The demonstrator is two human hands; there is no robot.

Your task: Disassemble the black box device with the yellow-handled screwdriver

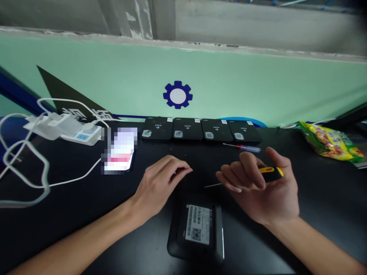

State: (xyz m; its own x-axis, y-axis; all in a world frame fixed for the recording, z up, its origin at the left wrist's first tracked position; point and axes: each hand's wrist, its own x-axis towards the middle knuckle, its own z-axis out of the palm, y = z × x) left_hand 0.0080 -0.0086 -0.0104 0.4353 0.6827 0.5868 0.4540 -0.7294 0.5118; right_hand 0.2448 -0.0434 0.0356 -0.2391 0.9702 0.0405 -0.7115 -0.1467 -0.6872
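Note:
My right hand (258, 187) is closed round a screwdriver (272, 173) with a black and yellow handle. Its thin metal shaft comes out past my fingers and points left. Thumb and fingertips pinched together, my left hand (164, 179) is a short way left of the shaft's tip; whatever may be between the fingertips is too small to make out. Below and between both hands, a black box-shaped device (179, 244) lies on the table with its white barcode label (198, 224) facing up. Neither hand touches the device.
Several flat black boxes (187, 129) line the wall, with a clear-handled screwdriver (249, 148) before them. To the left are a lit phone (122, 149), a white power strip (82, 133) and looping white cables (43, 172). A yellow-green food packet (331, 143) lies at the right.

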